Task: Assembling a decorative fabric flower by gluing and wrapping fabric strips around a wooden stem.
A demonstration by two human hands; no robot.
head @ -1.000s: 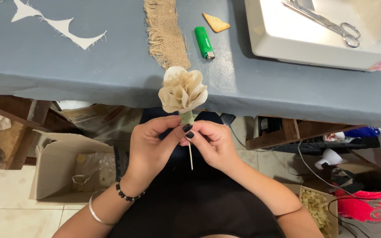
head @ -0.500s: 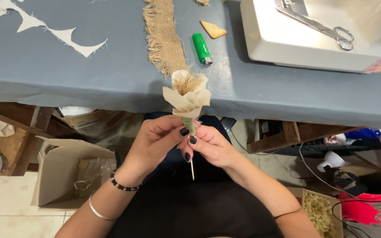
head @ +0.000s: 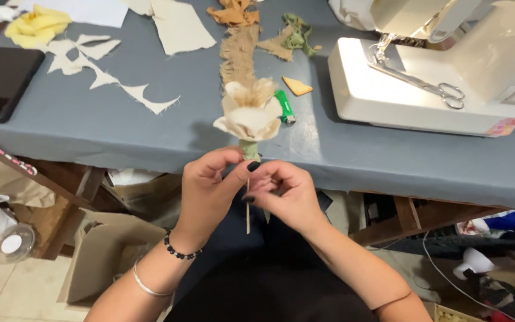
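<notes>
The left hand (head: 210, 188) is raised in front of the body, wrist bent so the palm faces right, with thumb and forefinger pinched on the green-wrapped base just under the cream fabric flower with layered petals (head: 250, 113). A black bead bracelet (head: 177, 251) circles that wrist and a thin silver bangle (head: 146, 287) sits further down the forearm. The right hand (head: 284, 195) meets it from the right, fingers curled inward and closed on the same thin wooden stick stem (head: 248, 217), thumb tip with dark polish pressed against the wrapping. Both forearms run down and outward to the near edge of the view. The flower stands upright above the hands, held in the air just near of the worktop's front edge, with the bare stick pointing down between the palms.

Beyond it lies the grey cloth-covered worktop (head: 120, 131). Just far of the flower lie a green lighter (head: 285, 108) and a strip of brown burlap (head: 238, 56). To the right stands a white sewing machine (head: 442, 77) with metal scissors (head: 427, 86) lying on its bed. To the far left lie cream fabric scraps (head: 108, 74) and a black flat rectangular device (head: 1, 80). Below the worktop on the left sits an open cardboard box (head: 99, 262).
</notes>
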